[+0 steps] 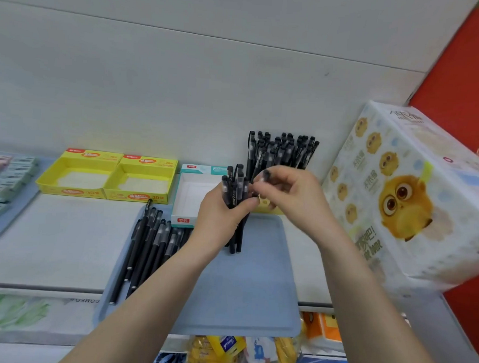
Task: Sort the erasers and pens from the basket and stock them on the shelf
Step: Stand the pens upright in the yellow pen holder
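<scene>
My left hand (219, 216) grips an upright bundle of black pens (236, 198) above a blue tray (243, 288) on the shelf. My right hand (291, 193) pinches the top of one pen at the bundle's upper right. Several more black pens (147, 243) lie flat on the tray's left side. Behind my hands, a large group of black pens (282, 151) stands upright against the back wall. Pastel eraser packs (0, 183) lie on another blue tray at the far left.
Two empty yellow boxes (106, 177) and a white-and-teal box (195, 195) sit along the shelf's back. A large tissue pack with a yellow cartoon bird (408, 197) stands at the right. Packaged goods (236, 352) fill the lower shelf.
</scene>
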The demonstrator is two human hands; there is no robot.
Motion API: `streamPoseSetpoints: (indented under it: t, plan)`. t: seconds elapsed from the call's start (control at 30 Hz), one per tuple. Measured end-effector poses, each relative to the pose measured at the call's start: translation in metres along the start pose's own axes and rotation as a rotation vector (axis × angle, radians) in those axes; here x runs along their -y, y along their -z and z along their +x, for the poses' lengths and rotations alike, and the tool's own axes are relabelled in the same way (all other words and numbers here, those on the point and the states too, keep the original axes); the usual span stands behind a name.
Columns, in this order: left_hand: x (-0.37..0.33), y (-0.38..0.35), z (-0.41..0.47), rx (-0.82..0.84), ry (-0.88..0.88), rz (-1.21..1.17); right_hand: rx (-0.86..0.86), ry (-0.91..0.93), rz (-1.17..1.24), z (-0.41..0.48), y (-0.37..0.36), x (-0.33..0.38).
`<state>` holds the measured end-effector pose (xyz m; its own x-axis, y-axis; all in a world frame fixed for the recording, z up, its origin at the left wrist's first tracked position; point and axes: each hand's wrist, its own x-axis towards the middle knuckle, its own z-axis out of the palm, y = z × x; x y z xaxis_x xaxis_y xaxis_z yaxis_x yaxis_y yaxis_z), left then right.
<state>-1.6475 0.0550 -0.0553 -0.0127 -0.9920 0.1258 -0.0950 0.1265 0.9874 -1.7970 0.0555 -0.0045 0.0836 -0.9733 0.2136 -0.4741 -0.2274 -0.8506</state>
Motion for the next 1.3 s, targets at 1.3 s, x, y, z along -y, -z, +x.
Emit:
streamPoseSetpoints:
  t: [1.3]
  plan:
    - [-0.007,-0.002,-0.007,-0.047,0.015,-0.110,-0.244,-0.035,-0.389,0.045,0.017,-0.041]
